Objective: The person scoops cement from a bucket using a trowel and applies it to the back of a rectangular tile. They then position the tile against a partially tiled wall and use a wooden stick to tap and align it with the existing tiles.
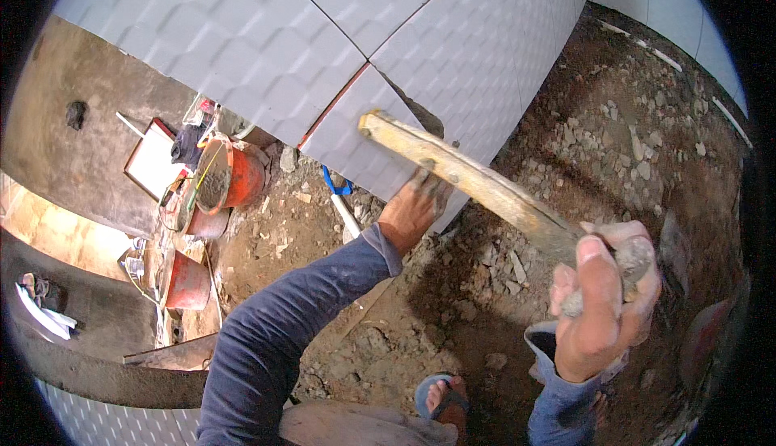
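Observation:
My right hand (602, 296) is closed round the near end of a long, yellowish, mortar-stained bar (469, 179), with grey lumps showing between the fingers. The bar slants up and left, its far end over a white tile (360, 118) with a wavy relief. Against the lower part of that tile rests my left hand (416, 211), its fingers stretched out and partly hidden behind the bar. A reddish edge runs along the tile's left joint, and a dark, wedge-shaped gap (416, 110) opens at its upper right. Whether the bar touches the tile, I cannot tell.
White relief tiles (218, 42) cover the wall around. Orange buckets (234, 175) stand on the left among tools. Rubble (638, 155) is strewn over the dirt on the right. A blue-handled tool (338, 183) lies by the wall's foot. My sandalled foot (440, 397) is below.

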`<action>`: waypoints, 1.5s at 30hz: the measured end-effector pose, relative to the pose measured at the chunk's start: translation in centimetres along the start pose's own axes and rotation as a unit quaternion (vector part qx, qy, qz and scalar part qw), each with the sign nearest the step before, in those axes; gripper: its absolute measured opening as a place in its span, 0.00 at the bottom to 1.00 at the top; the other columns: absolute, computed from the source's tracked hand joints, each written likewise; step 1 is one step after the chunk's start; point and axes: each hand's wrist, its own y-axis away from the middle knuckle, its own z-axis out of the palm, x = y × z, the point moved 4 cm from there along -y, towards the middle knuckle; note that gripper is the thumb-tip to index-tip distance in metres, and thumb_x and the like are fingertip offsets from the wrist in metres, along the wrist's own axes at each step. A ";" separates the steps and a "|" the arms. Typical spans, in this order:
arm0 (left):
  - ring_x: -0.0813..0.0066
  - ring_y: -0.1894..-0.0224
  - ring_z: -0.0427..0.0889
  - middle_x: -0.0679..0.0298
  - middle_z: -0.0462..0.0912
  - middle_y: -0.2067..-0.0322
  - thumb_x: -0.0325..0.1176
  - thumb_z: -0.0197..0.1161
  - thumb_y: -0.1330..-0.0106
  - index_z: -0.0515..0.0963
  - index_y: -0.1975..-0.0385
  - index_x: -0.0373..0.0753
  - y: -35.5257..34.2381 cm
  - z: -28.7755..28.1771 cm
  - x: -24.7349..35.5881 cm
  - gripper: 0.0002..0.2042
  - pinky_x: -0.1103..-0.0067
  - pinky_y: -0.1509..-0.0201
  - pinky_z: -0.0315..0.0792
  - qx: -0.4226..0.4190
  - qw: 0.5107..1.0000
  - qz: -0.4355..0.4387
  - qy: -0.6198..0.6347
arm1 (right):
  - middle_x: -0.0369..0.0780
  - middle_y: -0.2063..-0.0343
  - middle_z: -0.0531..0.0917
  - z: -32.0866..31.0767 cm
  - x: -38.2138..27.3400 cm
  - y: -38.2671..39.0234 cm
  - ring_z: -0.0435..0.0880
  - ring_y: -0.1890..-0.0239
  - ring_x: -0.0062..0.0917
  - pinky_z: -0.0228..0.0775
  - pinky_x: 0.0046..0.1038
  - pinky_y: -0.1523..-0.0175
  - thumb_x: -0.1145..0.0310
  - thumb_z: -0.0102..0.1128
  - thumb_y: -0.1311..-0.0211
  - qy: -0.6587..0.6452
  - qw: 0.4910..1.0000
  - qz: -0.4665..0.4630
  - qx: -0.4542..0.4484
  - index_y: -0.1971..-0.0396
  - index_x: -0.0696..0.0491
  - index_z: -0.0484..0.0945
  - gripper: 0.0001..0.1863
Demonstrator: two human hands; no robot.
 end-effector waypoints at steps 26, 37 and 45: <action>0.61 0.26 0.58 0.57 0.62 0.29 0.36 0.54 0.42 0.64 0.32 0.37 -0.3 -0.3 0.0 0.33 0.62 0.23 0.51 -0.028 1.000 -0.006 0.012 | 0.36 0.80 0.74 -1.2 0.4 0.2 0.69 0.82 0.19 0.61 0.22 0.77 0.64 0.63 0.45 -0.052 0.997 0.026 0.056 0.73 0.55 0.74 0.11; 0.63 0.25 0.54 0.59 0.60 0.28 0.39 0.49 0.38 0.60 0.30 0.40 0.2 0.3 -0.3 0.32 0.62 0.20 0.43 0.049 0.997 -0.033 -0.045 | 0.39 0.78 0.76 -1.2 2.2 0.8 0.74 0.77 0.24 0.69 0.27 0.70 0.64 0.63 0.47 0.003 1.000 0.011 0.020 0.71 0.57 0.76 0.12; 0.65 0.24 0.52 0.58 0.60 0.29 0.38 0.50 0.39 0.63 0.31 0.37 -0.5 0.8 -0.5 0.32 0.59 0.19 0.40 0.066 0.997 0.004 0.032 | 0.37 0.77 0.77 -0.5 1.4 1.1 0.75 0.73 0.22 0.69 0.26 0.66 0.65 0.63 0.45 0.029 0.999 -0.007 0.027 0.73 0.57 0.75 0.11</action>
